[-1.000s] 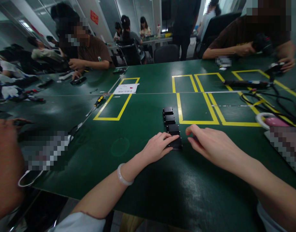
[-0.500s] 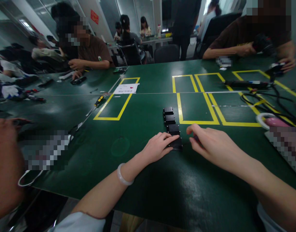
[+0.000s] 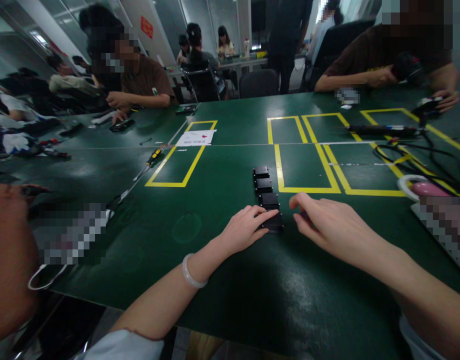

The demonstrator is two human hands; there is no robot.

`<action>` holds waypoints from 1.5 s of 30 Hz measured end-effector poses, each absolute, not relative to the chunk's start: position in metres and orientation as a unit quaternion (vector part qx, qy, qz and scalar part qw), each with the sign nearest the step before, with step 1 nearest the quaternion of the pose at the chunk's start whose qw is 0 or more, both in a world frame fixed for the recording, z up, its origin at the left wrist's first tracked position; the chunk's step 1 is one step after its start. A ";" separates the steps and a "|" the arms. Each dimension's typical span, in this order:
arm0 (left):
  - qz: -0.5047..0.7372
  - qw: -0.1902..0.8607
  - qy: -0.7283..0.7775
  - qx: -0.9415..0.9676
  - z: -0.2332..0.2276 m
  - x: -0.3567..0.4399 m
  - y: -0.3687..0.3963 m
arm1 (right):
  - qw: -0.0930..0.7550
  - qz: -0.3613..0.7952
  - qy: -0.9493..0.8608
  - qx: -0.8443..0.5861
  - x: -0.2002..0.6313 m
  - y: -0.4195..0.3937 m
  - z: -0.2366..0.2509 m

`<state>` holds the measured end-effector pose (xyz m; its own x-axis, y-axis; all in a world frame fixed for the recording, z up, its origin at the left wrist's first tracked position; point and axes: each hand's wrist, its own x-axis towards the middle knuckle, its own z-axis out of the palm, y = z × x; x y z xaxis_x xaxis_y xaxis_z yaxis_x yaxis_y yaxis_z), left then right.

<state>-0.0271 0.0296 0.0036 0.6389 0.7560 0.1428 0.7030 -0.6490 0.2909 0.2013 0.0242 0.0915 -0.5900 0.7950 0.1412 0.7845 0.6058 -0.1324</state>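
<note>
A row of several small black rectangular blocks [image 3: 268, 200] with tiny bright studs along their sides runs away from me on the green table. My left hand [image 3: 248, 225] lies over the nearest black block [image 3: 275, 224], fingers stretched across its top and thumb apart at the near side. To the right of the row, my right hand [image 3: 320, 217] hovers with index finger bent and thumb apart, a gap between their tips. The dark hollow behind those fingertips is too shaded to make out. Its other fingers are mostly hidden.
Yellow tape rectangles [image 3: 308, 190] mark the green table [image 3: 222, 250]. A screwdriver [image 3: 154, 157] and a paper label [image 3: 196, 137] lie at left centre. Black cables [image 3: 436, 165] and a white tape roll [image 3: 405, 186] are on the right. Co-workers sit opposite; a person's arm [image 3: 8, 260] is at left.
</note>
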 end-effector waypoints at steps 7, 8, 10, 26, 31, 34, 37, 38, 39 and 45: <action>0.125 0.105 0.407 0.899 0.005 -0.027 0.029 | 0.087 0.019 -0.897 -0.433 0.203 0.026 0.091; 0.125 0.105 0.407 0.899 0.005 -0.027 0.030 | 0.091 0.029 -0.897 -0.431 0.203 0.026 0.091; 0.125 0.106 0.407 0.899 0.005 -0.027 0.030 | 0.096 0.039 -0.896 -0.432 0.203 0.025 0.092; 0.125 0.107 0.408 0.898 0.004 -0.026 0.030 | 0.113 0.051 -0.897 -0.424 0.203 0.026 0.092; 0.130 0.108 0.408 0.897 0.004 -0.026 0.030 | 0.099 0.029 -0.896 -0.432 0.203 0.026 0.092; 0.127 0.109 0.408 0.897 0.004 -0.026 0.029 | 0.086 0.023 -0.896 -0.434 0.203 0.027 0.090; 0.126 0.109 0.410 0.897 0.004 -0.026 0.029 | 0.089 0.034 -0.899 -0.427 0.203 0.026 0.091; 0.126 0.109 0.410 0.897 0.004 -0.026 0.029 | 0.093 0.035 -0.899 -0.426 0.203 0.026 0.091; 0.125 0.109 0.410 0.897 0.004 -0.026 0.029 | 0.096 0.035 -0.899 -0.426 0.203 0.025 0.092; 0.128 0.109 0.409 0.897 0.004 -0.026 0.029 | 0.090 0.016 -0.898 -0.430 0.201 0.025 0.092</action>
<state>-0.0264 0.0295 0.0039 0.6329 0.7612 0.1414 0.7055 -0.6422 0.2999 0.2009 0.0248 0.0921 -0.6141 0.7752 0.1480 0.7696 0.6297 -0.1055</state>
